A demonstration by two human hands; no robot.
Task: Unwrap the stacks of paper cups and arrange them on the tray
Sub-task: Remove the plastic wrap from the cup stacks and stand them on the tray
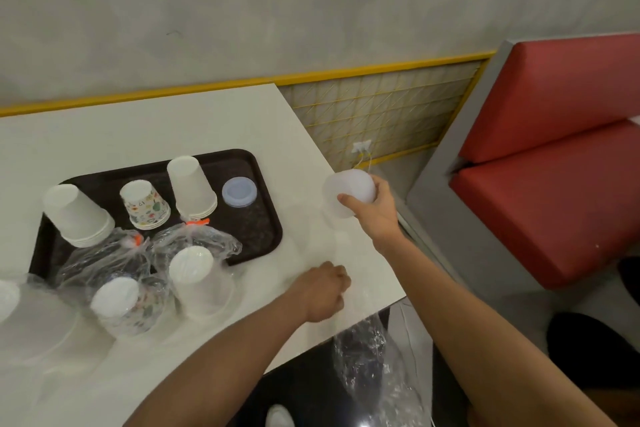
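My right hand [372, 208] grips a translucent white cup stack [346, 192] above the table's right edge. My left hand [323, 289] rests on the table with fingers curled; whether it pinches the clear wrap [374, 357] hanging off the table edge is unclear. The dark tray [256, 229] holds two upside-down white cup stacks [78, 215] [192, 189], a patterned cup stack [145, 204] and a clear lid stack [239, 191]. Still in plastic bags in front of the tray stand a white cup stack [195, 279] and a patterned stack [123, 305].
The white table [138, 128] ends at a corner by my right hand. A red bench seat [540, 191] stands to the right. A yellow-framed mesh panel [381, 111] runs along the wall. More white wrapped ware [24, 315] lies at the left edge.
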